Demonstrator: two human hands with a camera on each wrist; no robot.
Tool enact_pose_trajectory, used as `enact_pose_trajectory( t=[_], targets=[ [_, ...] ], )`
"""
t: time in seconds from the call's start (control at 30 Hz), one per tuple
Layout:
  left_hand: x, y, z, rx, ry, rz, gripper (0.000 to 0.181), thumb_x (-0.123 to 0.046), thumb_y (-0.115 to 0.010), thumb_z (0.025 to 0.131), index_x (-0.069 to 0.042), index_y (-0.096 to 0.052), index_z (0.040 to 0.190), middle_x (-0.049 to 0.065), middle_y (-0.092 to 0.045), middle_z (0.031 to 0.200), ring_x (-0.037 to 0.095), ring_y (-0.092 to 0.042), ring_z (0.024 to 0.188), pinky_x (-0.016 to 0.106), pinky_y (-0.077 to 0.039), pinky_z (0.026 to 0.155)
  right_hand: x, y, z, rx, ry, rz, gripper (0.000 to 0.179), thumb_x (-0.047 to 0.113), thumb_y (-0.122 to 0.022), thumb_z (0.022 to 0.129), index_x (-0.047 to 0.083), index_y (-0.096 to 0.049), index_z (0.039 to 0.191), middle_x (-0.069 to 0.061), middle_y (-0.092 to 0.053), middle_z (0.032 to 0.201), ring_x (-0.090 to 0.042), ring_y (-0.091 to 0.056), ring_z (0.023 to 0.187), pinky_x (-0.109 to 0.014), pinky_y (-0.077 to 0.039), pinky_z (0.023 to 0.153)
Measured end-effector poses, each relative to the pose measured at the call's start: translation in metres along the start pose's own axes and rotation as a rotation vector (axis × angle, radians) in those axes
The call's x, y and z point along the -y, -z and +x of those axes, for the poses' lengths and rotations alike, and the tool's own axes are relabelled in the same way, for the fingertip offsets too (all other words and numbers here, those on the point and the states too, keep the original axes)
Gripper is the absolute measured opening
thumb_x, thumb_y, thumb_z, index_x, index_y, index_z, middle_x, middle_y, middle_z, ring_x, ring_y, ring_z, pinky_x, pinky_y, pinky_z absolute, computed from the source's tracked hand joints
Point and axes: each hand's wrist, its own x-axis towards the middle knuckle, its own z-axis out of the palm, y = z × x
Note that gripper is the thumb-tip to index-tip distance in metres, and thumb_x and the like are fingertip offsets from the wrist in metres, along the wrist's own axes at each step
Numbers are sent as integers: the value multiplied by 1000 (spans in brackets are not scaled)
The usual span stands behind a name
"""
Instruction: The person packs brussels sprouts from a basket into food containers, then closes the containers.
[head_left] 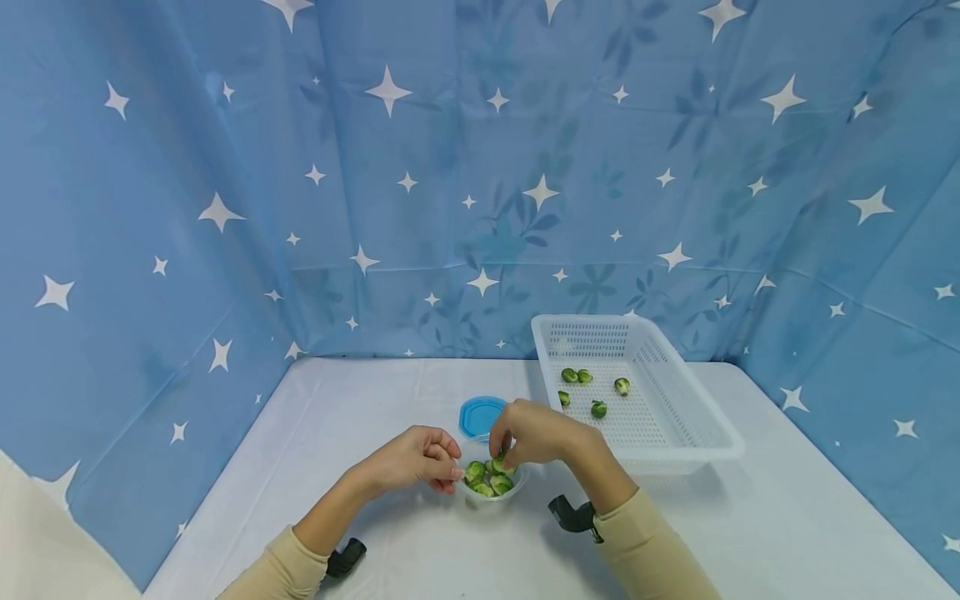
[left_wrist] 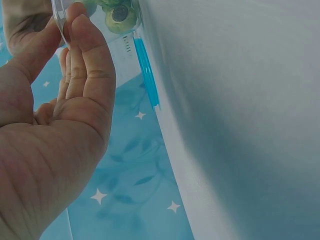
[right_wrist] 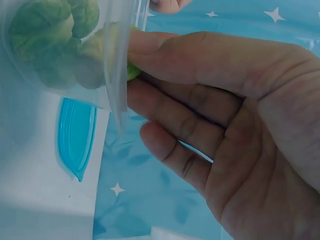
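A small clear plastic container stands on the table with several Brussels sprouts inside. Its rim is pinched between the thumb and fingers of my left hand, on the container's left side. My right hand reaches over the opening from the right and holds a Brussels sprout between thumb and fingers, at the top of the others. In the right wrist view that sprout is mostly hidden by the thumb and the container's wall. Just behind the container lies a blue lid.
To the right at the back, a white perforated basket holds several more Brussels sprouts. Blue curtains with white stars surround the white table at the back and sides.
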Motion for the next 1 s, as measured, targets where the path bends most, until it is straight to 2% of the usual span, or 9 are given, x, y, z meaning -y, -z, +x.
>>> enact_pose_trajectory(
  t=[0.3,1.0],
  targets=[
    [0,0,-1,2,0,-15,38,-13,-73,98,13,-57,120,27,-73,97,24,-76,81,44,-65,79,7,-6,2,12,0,-78,18,0,-88,79,14,-82,88,10,-74,84,0,-62,77,-20,-56,70],
    [0,2,0,17,-8,-9,38,-14,-72,99,13,-58,122,28,-73,97,26,-76,83,44,-65,80,7,-6,2,19,-18,-102,13,5,-88,82,15,-82,88,11,-71,80,-2,-57,69,-20,-53,64]
  ],
)
